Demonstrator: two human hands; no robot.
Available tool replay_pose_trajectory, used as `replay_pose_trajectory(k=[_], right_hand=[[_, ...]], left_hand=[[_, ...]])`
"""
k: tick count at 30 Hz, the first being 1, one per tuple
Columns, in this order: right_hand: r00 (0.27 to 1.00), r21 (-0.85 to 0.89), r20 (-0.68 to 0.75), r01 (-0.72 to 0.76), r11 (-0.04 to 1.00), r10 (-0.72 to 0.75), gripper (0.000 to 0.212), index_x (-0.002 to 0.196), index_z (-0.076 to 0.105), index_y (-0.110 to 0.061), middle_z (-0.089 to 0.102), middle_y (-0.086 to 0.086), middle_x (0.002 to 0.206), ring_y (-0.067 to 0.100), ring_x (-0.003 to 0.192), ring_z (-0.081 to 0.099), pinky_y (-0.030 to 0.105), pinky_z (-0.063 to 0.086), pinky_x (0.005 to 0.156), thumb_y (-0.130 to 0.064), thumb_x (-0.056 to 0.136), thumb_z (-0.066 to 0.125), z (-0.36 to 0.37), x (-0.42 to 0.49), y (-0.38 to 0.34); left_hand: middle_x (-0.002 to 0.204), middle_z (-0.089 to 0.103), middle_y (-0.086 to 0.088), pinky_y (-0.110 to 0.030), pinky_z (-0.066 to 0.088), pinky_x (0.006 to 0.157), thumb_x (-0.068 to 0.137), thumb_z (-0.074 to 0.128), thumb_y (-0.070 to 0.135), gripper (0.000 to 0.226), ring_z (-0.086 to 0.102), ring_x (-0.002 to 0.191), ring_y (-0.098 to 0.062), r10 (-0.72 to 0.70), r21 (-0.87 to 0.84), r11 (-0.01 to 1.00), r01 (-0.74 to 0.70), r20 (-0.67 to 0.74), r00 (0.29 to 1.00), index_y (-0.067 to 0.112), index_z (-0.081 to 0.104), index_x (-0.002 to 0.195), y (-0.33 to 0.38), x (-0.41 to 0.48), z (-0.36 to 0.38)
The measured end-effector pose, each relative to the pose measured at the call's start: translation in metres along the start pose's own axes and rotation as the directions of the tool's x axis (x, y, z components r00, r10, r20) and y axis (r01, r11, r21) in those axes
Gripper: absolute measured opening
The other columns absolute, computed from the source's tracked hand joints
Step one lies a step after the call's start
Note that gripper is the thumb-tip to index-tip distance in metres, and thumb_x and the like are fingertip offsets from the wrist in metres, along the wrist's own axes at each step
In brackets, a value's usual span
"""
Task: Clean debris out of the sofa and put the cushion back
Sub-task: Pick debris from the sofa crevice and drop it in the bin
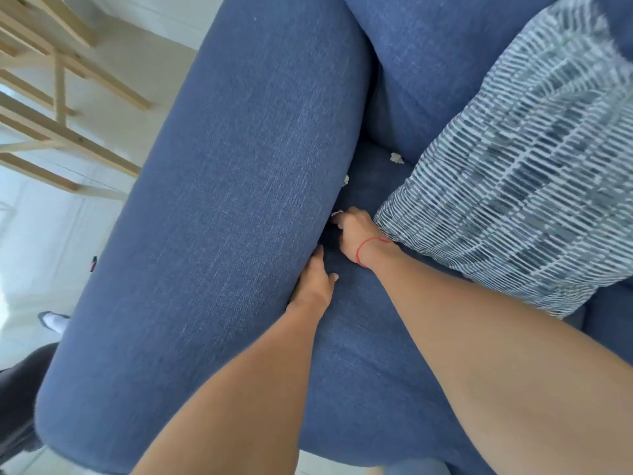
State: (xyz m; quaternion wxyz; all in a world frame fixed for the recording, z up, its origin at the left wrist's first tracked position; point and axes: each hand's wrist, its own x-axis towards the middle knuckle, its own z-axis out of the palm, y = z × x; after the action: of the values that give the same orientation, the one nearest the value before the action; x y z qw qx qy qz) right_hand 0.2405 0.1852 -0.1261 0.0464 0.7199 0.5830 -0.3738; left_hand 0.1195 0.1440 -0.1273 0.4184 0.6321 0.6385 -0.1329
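I look down on a blue sofa with a thick armrest (219,217) on the left and the seat (370,337) beside it. My left hand (313,279) presses flat against the armrest's inner side at the gap, fingers apart. My right hand (354,231), with a red thread on the wrist, reaches into that gap and pinches a small white scrap (336,214). More white debris lies on the seat: one piece (397,158) near the back, another (346,180) at the armrest. A grey-and-white striped cushion (513,180) leans on the right, touching my right wrist.
Pale wooden furniture legs (58,97) stand on the white floor at the upper left. A dark trouser leg (20,389) and a grey-and-white shoe (53,320) show at the left edge, beside the armrest.
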Motion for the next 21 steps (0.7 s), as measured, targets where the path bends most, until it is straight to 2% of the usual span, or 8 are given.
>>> replay_pose_trajectory(k=[2, 4, 6, 11, 14, 16, 19, 21], right_hand=[[0.993, 0.081, -0.095, -0.061, 0.995, 0.069, 0.035, 0.127, 0.059, -0.01, 0.05, 0.018, 0.126, 0.035, 0.117, 0.051, 0.043, 0.048, 0.097, -0.006, 0.095, 0.046, -0.015, -0.02, -0.003], [0.978, 0.14, -0.17, -0.093, 0.986, 0.117, 0.032, 0.125, 0.06, -0.01, 0.051, 0.018, 0.124, 0.035, 0.113, 0.054, 0.044, 0.048, 0.096, -0.009, 0.098, 0.043, -0.034, -0.04, -0.005], [0.962, 0.189, -0.221, -0.117, 0.975, 0.158, 0.031, 0.123, 0.06, -0.009, 0.053, 0.018, 0.123, 0.034, 0.112, 0.055, 0.043, 0.047, 0.096, -0.008, 0.098, 0.042, -0.058, -0.059, -0.007], [0.907, 0.264, -0.34, -0.16, 0.951, 0.247, 0.02, 0.109, 0.059, -0.004, 0.062, 0.018, 0.113, 0.035, 0.105, 0.059, 0.041, 0.05, 0.086, -0.014, 0.098, 0.044, -0.113, -0.084, -0.015], [0.89, 0.347, -0.354, -0.162, 0.924, 0.289, 0.026, 0.076, 0.056, -0.012, 0.06, 0.016, 0.092, 0.031, 0.083, 0.055, 0.037, 0.046, 0.073, -0.023, 0.098, 0.047, -0.133, -0.088, -0.03], [0.896, 0.389, -0.345, -0.135, 0.911, 0.28, 0.035, 0.064, 0.05, -0.016, 0.06, 0.013, 0.079, 0.029, 0.076, 0.051, 0.036, 0.047, 0.069, -0.028, 0.096, 0.049, -0.138, -0.09, -0.045], [0.922, 0.392, -0.321, -0.081, 0.916, 0.219, 0.027, 0.085, 0.068, -0.013, 0.071, 0.011, 0.088, 0.032, 0.085, 0.064, 0.037, 0.055, 0.077, -0.033, 0.094, 0.053, -0.143, -0.092, -0.075], [0.93, 0.349, -0.328, -0.045, 0.936, 0.167, 0.024, 0.084, 0.065, -0.014, 0.069, 0.009, 0.089, 0.032, 0.089, 0.062, 0.035, 0.052, 0.074, -0.032, 0.095, 0.053, -0.144, -0.09, -0.094]], left_hand=[[0.14, 0.051, -0.014, -0.038, 0.036, 0.111, 0.097, 0.051, 0.018, 0.043, 0.047, 0.131, -0.029, 0.083, 0.032, 0.996, -0.079, -0.118, 0.99, 0.009, 0.047, 0.138, 0.01, -0.02, -0.011], [0.115, 0.062, -0.015, -0.041, 0.05, 0.088, 0.095, 0.046, 0.011, 0.023, 0.06, 0.105, -0.034, 0.147, 0.017, 0.989, -0.147, -0.207, 0.967, 0.004, 0.059, 0.113, 0.028, -0.04, -0.029], [0.108, 0.061, -0.012, -0.042, 0.051, 0.078, 0.095, 0.044, 0.012, 0.017, 0.061, 0.095, -0.034, 0.178, 0.024, 0.984, -0.178, -0.252, 0.951, 0.004, 0.057, 0.104, 0.049, -0.058, -0.052], [0.108, 0.06, -0.007, -0.04, 0.046, 0.078, 0.097, 0.04, 0.014, 0.016, 0.057, 0.094, -0.029, 0.25, -0.011, 0.964, -0.267, -0.322, 0.913, 0.007, 0.052, 0.106, 0.084, -0.078, -0.1], [0.108, 0.063, -0.006, -0.039, 0.044, 0.078, 0.1, 0.037, 0.017, 0.018, 0.057, 0.096, -0.029, 0.267, -0.035, 0.953, -0.302, -0.375, 0.888, 0.008, 0.049, 0.11, 0.088, -0.084, -0.131], [0.11, 0.064, -0.003, -0.037, 0.042, 0.075, 0.1, 0.036, 0.018, 0.018, 0.058, 0.094, -0.028, 0.274, -0.024, 0.951, -0.308, -0.395, 0.877, 0.01, 0.048, 0.111, 0.081, -0.088, -0.151], [0.103, 0.065, -0.003, -0.035, 0.039, 0.068, 0.101, 0.034, 0.019, 0.011, 0.054, 0.078, -0.024, 0.201, -0.04, 0.969, -0.243, -0.439, 0.876, 0.013, 0.043, 0.104, 0.062, -0.086, -0.178], [0.096, 0.067, -0.006, -0.034, 0.038, 0.066, 0.101, 0.033, 0.022, 0.008, 0.054, 0.074, -0.025, 0.144, -0.082, 0.975, -0.207, -0.477, 0.867, 0.015, 0.038, 0.103, 0.049, -0.081, -0.193]])
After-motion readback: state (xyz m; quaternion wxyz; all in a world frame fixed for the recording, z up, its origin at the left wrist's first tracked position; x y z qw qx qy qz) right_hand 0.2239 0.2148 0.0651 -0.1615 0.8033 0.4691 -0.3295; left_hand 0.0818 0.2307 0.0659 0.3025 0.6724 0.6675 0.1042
